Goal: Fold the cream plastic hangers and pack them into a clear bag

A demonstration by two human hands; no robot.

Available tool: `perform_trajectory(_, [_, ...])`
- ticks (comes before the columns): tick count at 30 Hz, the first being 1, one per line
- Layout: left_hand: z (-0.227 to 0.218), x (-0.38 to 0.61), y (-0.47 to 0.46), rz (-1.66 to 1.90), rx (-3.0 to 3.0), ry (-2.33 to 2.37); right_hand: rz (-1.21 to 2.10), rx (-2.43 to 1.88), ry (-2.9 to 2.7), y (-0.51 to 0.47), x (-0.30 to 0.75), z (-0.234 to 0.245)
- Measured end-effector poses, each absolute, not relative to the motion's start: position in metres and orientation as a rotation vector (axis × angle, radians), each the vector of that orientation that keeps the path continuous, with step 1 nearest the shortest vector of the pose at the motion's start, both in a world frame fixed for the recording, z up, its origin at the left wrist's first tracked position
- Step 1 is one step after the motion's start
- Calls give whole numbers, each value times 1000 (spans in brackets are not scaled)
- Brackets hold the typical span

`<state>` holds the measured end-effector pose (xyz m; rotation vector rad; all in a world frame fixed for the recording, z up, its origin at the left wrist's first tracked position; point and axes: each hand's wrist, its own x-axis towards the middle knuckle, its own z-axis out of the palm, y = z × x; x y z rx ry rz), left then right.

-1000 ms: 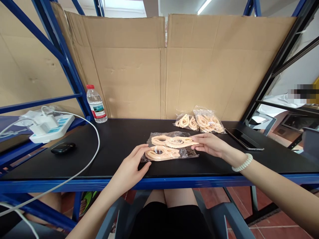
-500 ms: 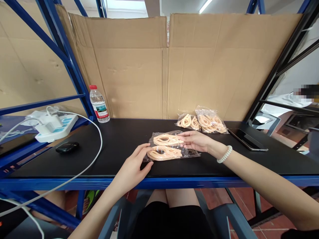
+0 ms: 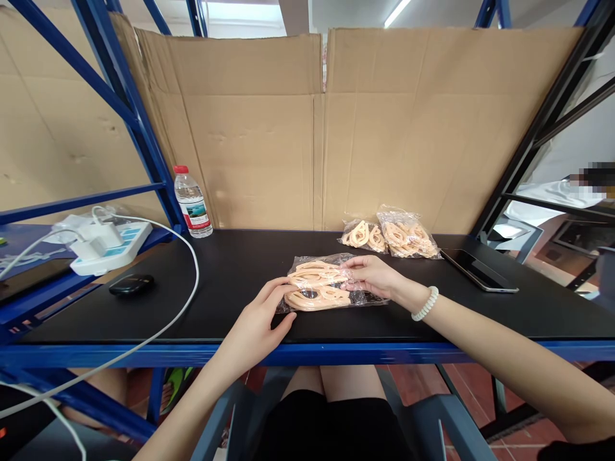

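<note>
A clear plastic bag (image 3: 369, 298) lies on the black tabletop in front of me. On it or in it, I cannot tell which, are two peach-coloured looped bundles: an upper bundle (image 3: 314, 272) and a lower bundle (image 3: 319, 297) just nearer to me. My right hand (image 3: 372, 276) pinches the right end of the upper bundle, perhaps through the film. At the left side, the fingertips of my left hand (image 3: 266, 314) touch the bundles' left end, thumb stretched apart over the table. Behind, two clear bags hold similar loops, a smaller bag (image 3: 362, 235) and a fuller bag (image 3: 408, 235).
A phone or tablet (image 3: 478, 269) lies at the right. To the left are a black mouse (image 3: 131, 285), a water bottle (image 3: 193, 205) and a power strip (image 3: 113, 250) with plugs. A white cable (image 3: 189, 291) crosses the tabletop's left side. Cardboard (image 3: 250, 141) walls the back.
My right hand has shifted slightly left and nearer to me, and the upper bundle now sits closer to the lower one. My left hand has stayed almost still.
</note>
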<state>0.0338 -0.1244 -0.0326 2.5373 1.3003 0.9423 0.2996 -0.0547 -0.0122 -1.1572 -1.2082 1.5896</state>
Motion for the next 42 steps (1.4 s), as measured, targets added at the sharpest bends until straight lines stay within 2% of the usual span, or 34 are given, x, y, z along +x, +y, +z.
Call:
perform_trajectory(21, [-33,34,-125,935,2511,1300,1361,-1240,-1378,-65,310,-8])
perform_trajectory(29, [-29,40,-123,990,2587,1301,822,-1335,-1628,-57,358,-1])
perform_trajectory(34, [-16,64,-119,775,2847,1160,575,-1382,-1791,-37,365,5])
perform_trajectory(42, [-6,78,-112,632,2897,980,652,-1489,-2007,-15,356,-10])
